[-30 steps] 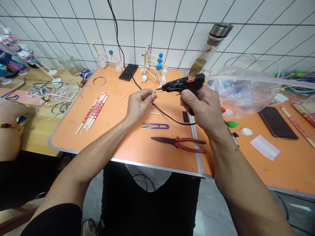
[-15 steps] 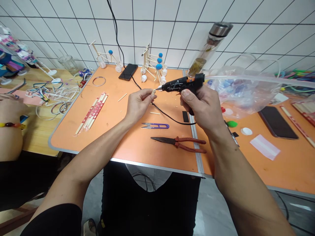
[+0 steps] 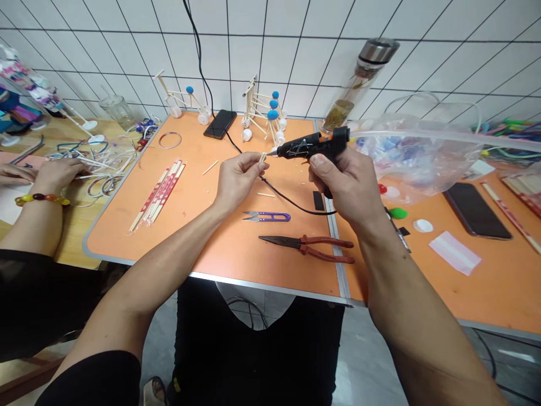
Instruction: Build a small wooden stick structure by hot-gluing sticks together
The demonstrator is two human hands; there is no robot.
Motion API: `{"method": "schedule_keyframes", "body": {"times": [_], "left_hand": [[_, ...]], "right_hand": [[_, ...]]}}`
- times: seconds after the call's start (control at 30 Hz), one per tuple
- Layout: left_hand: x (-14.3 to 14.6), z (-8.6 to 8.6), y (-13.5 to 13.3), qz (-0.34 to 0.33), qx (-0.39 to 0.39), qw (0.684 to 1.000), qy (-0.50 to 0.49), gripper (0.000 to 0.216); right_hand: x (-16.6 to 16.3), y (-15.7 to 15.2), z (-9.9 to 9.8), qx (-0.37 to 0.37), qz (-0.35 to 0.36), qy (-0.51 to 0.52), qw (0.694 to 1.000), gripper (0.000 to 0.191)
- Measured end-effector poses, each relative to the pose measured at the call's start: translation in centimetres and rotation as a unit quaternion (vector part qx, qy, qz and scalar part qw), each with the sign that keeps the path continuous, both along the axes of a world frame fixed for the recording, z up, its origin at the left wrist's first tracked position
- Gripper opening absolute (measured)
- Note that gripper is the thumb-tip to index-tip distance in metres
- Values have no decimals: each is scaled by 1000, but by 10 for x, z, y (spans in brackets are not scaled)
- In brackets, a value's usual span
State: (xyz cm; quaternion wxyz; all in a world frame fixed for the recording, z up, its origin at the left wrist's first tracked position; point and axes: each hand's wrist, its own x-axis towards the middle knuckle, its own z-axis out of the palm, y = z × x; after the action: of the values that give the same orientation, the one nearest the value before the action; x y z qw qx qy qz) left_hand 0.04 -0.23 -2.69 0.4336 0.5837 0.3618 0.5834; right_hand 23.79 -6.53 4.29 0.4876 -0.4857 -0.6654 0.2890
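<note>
The right hand (image 3: 353, 177) hides most of the hot glue gun's (image 3: 301, 146) handle and its trigger. The left hand (image 3: 237, 179) covers the lower part of the small wooden sticks (image 3: 262, 159), so their number cannot be told; whether the nozzle tip (image 3: 274, 153) touches them is too small to tell. The black cord (image 3: 196, 45) runs out past the top edge and partly behind the left hand. Glare and folds blur the contents of the plastic bag (image 3: 416, 163). The right edge cuts off the counter (image 3: 460, 304) and a packet of chopsticks (image 3: 520, 189); the left edge crops a co-worker's hand (image 3: 16, 173).
</note>
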Motion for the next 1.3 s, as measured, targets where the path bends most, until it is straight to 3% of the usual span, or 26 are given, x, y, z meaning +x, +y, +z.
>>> {"method": "schedule_keyframes", "body": {"times": [0.13, 0.3, 0.47, 0.6, 0.77, 0.97, 1.07, 1.17, 1.23, 1.3], "left_hand": [[-1, 1, 2, 4, -5, 1000, -20, 26], [-2, 1, 5, 10, -10, 1000, -24, 29], [-5, 1, 8, 15, 5, 999, -31, 30], [-8, 6, 11, 35, -1, 999, -31, 22], [-7, 9, 15, 48, -8, 998, -34, 11], [-5, 5, 20, 44, -5, 998, -46, 7], [-6, 4, 21, 49, -5, 998, -47, 7], [-6, 4, 21, 47, -4, 998, -49, 8], [-6, 4, 21, 44, -5, 998, -50, 8], [-6, 6, 20, 37, -7, 998, -51, 8]], "right_hand": [[3, 1, 1, -2, -15, -14, 1000, 56], [9, 13, -6, -34, -25, 46, 998, 55], [16, 35, -20, -133, -52, 140, 980, 50], [25, 44, -30, -227, -90, 206, 948, 33], [38, 38, -46, -284, -141, 200, 927, 21], [45, 35, -52, -274, -206, 94, 935, 26], [50, 33, -42, -282, -251, -64, 924, 32], [50, 27, -31, -283, -259, -257, 887, 34], [41, 20, -26, -245, -264, -342, 868, 23], [25, 15, -25, -131, -261, -382, 877, 16]]}}
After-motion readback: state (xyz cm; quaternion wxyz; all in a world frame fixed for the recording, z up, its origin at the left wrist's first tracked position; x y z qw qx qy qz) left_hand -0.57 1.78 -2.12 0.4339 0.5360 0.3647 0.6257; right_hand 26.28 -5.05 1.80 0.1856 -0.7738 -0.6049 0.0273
